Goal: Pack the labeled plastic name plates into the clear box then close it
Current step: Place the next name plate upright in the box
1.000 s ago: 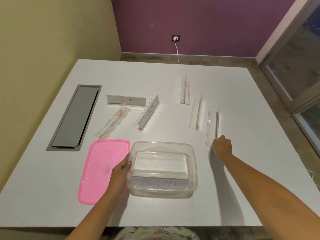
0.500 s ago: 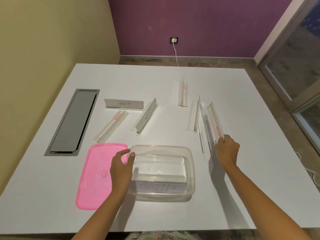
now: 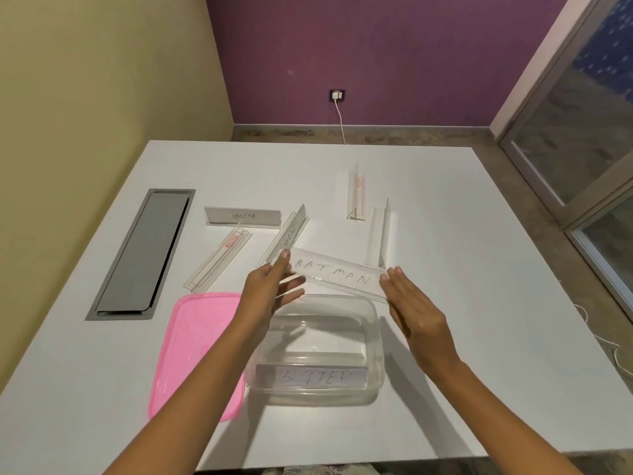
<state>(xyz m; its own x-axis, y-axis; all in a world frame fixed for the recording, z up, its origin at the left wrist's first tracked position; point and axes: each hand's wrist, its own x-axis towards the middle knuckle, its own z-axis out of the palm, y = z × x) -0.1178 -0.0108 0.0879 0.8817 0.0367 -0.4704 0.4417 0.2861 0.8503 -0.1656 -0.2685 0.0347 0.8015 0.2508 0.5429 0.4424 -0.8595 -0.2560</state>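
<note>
The BATMAN plate (image 3: 337, 276) is held at frame centre, above the box (image 3: 317, 351), pressed endwise between the flat, open left hand (image 3: 270, 293) and right hand (image 3: 416, 311). It is judged light, stiff and slippery; gripping by the ends is advised.

Clear box (image 3: 371, 323), open and upright on white table, one plate marked BUTTER (image 3: 313, 376) lying against its near wall; pink lid (image 3: 191, 341) flat, touching box's left side. BATMAN plate (image 3: 337, 275) held off the table above box's far rim, tilted, label toward camera. Five plates on the table beyond: ALPHA (image 3: 242, 217) standing, red-tagged plate (image 3: 219, 260) and ZEBRA-like plate (image 3: 287, 236) aslant, two clear ones (image 3: 356, 195) (image 3: 376, 236) farther right.
</note>
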